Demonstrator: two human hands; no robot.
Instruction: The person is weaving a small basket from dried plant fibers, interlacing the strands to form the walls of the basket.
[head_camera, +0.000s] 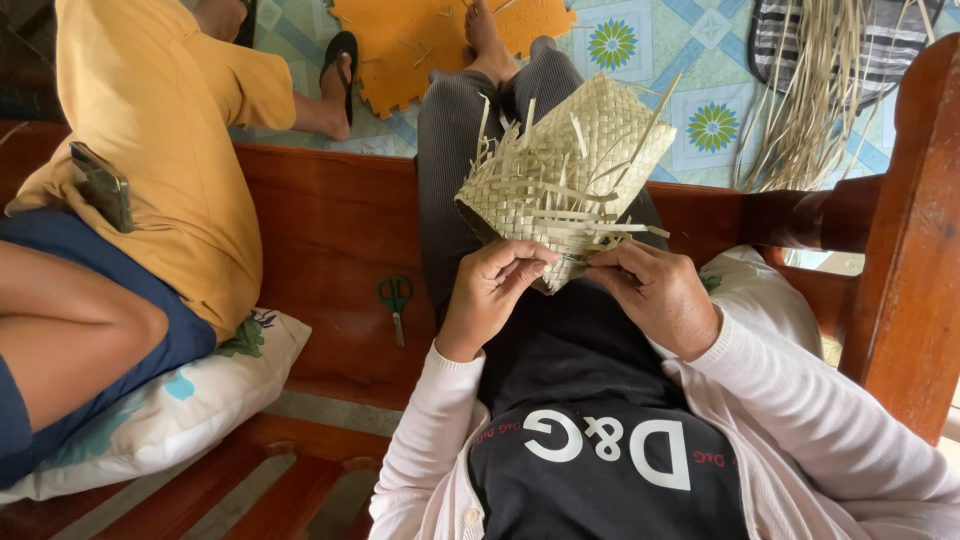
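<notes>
On the lap, both hands are pinching strips at the woven basket's (570, 165) lower edge. Left hand (492, 292) and right hand (655, 295) are closing together, steadying it against the knees.

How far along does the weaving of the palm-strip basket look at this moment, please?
Done: most of the woven basket body shows a tight, closed checker pattern. In hand: the left hand and right hand pinch loose strips at the near edge. Left: many strip ends stick out unwoven and untrimmed along that edge; the green-handled scissors lie untouched on the wooden bench, and a bundle of spare strips lies on the floor.
</notes>
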